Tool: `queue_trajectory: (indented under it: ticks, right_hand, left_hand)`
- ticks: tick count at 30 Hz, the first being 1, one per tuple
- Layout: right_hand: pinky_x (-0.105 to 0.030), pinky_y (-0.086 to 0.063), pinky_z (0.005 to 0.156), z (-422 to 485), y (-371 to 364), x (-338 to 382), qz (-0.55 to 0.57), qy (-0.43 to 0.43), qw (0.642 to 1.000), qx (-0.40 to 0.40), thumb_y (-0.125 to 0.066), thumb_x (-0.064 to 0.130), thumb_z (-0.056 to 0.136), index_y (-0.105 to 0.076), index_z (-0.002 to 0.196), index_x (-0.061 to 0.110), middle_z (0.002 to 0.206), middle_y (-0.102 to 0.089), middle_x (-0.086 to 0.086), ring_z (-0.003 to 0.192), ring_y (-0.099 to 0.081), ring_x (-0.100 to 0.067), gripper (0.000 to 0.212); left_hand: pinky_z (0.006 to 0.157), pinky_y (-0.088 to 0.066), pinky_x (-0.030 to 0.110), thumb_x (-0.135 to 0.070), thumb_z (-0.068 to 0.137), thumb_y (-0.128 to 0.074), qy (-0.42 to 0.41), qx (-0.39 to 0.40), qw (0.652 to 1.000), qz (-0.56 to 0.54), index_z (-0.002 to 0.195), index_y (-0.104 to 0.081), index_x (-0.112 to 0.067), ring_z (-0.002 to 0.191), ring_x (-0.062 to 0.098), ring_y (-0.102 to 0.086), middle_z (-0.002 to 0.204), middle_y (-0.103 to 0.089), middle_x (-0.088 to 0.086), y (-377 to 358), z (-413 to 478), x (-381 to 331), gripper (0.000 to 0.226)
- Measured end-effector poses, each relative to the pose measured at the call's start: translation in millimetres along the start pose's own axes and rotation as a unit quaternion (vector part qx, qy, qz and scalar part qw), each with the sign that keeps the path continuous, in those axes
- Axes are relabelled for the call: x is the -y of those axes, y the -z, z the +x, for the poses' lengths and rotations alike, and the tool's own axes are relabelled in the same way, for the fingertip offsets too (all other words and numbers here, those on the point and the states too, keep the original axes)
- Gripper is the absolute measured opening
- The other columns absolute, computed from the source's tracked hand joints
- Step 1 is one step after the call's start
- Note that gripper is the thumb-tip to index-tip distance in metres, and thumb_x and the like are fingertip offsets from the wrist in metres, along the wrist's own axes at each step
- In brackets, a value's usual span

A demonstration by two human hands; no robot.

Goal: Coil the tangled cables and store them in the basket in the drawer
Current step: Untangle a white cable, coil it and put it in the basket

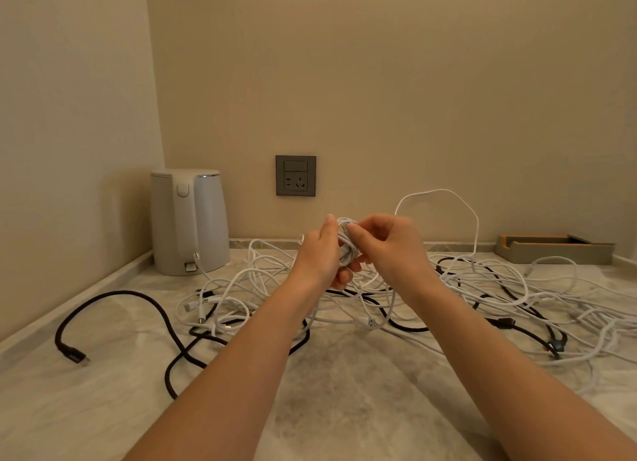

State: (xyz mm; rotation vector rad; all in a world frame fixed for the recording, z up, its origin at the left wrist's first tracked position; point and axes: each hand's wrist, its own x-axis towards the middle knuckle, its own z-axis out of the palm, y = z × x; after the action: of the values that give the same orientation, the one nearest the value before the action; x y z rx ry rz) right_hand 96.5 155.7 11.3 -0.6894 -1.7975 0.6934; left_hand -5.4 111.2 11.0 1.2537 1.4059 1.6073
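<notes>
A small white cable coil (345,245) is mostly covered by the left hand (319,255) and right hand (389,248) pinching it. The right hand's knuckles are slightly blurred. Both forearms (241,374) are cut off at the bottom edge. At the right edge, white cables (593,322) run out of view, and single strands in the tangle cannot be traced.

Marble counter (344,391): tangled white cables (499,288), black cables (113,296), kettle (189,221), tray (555,250).

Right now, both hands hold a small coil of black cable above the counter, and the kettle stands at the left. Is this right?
Not quite. The head view shows the coil in the left hand and right hand is white, not black. The kettle is at the left.
</notes>
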Motion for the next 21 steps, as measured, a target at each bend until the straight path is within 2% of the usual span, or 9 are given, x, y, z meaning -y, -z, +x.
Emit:
queue_trajectory:
  ticks: [3,7,10,12,14,16,19,21]
  right_hand:
    - [-0.020,-0.046,0.049,0.3,2.3,-1.1,0.065,-0.034,0.997,-0.003,-0.067,0.018,0.087,-0.063,0.077,0.005,0.070,-0.065,-0.012,0.052,-0.057,-0.007,0.017]
    - [-0.034,-0.050,0.058,1.1,0.5,-1.5,-0.014,0.016,1.000,0.018,-0.065,0.020,0.089,-0.064,0.076,0.008,0.070,-0.064,-0.014,0.060,-0.057,-0.018,0.018]
    - [-0.039,-0.051,0.065,-0.4,-2.5,3.0,-0.056,0.067,0.996,0.035,-0.058,0.019,0.093,-0.062,0.074,0.013,0.068,-0.064,-0.010,0.065,-0.060,-0.027,0.021]
    - [-0.032,-0.047,0.063,-1.2,-5.8,4.4,-0.104,0.095,0.988,0.058,-0.058,0.021,0.093,-0.062,0.080,0.013,0.067,-0.059,0.001,0.062,-0.055,-0.017,0.016]
    - [-0.024,-0.037,0.058,-2.3,-10.0,2.2,-0.160,0.124,0.978,0.051,-0.062,0.025,0.090,-0.057,0.082,0.020,0.068,-0.048,0.012,0.061,-0.044,-0.005,0.011]
    - [-0.025,-0.031,0.057,-2.6,-13.0,-1.3,-0.192,0.148,0.970,0.015,-0.062,0.026,0.090,-0.053,0.080,0.022,0.066,-0.040,0.016,0.061,-0.040,-0.004,0.014]
    - [-0.034,-0.037,0.061,-3.4,-14.4,-4.2,-0.192,0.152,0.969,-0.016,-0.057,0.026,0.093,-0.055,0.081,0.019,0.067,-0.040,0.017,0.066,-0.043,-0.013,0.014]
    - [-0.037,-0.042,0.065,-3.8,-15.7,-5.8,-0.193,0.148,0.970,-0.012,-0.052,0.025,0.095,-0.058,0.086,0.017,0.073,-0.047,0.014,0.072,-0.049,-0.018,0.014]
  left_hand:
    - [0.039,-0.034,0.019,-0.039,0.104,-0.018,-0.004,0.002,1.000,0.008,0.073,-0.055,-0.010,0.034,0.010,-0.042,0.057,-0.055,0.008,-1.6,-0.3,0.0,0.057]
    - [0.038,-0.034,0.018,-0.041,0.104,-0.017,0.002,-0.006,1.000,0.009,0.074,-0.056,-0.010,0.033,0.009,-0.042,0.055,-0.056,0.007,-1.8,0.3,1.3,0.058]
    - [0.037,-0.031,0.017,-0.042,0.104,-0.017,0.040,-0.010,0.997,-0.065,0.072,-0.053,-0.008,0.032,0.010,-0.038,0.052,-0.051,0.007,1.4,2.9,-0.5,0.059]
    - [0.036,-0.029,0.014,-0.042,0.104,-0.015,0.059,-0.005,0.992,-0.109,0.071,-0.050,-0.007,0.031,0.009,-0.035,0.048,-0.045,0.005,5.2,4.8,-1.9,0.059]
    - [0.035,-0.028,0.014,-0.043,0.104,-0.014,0.065,0.001,0.991,-0.120,0.068,-0.047,-0.009,0.031,0.008,-0.033,0.043,-0.039,0.001,6.8,5.2,-1.9,0.059]
    - [0.035,-0.028,0.014,-0.046,0.103,-0.015,0.066,0.010,0.991,-0.118,0.069,-0.048,-0.009,0.031,0.009,-0.033,0.047,-0.037,0.002,6.4,4.2,-1.3,0.060]
    - [0.035,-0.029,0.015,-0.051,0.101,-0.018,0.052,0.017,0.993,-0.103,0.072,-0.049,-0.009,0.032,0.009,-0.035,0.047,-0.039,0.002,3.8,3.3,0.6,0.060]
    - [0.035,-0.030,0.015,-0.052,0.101,-0.021,0.039,0.013,0.994,-0.096,0.071,-0.051,-0.009,0.032,0.010,-0.035,0.045,-0.040,0.001,2.7,2.8,1.6,0.060]
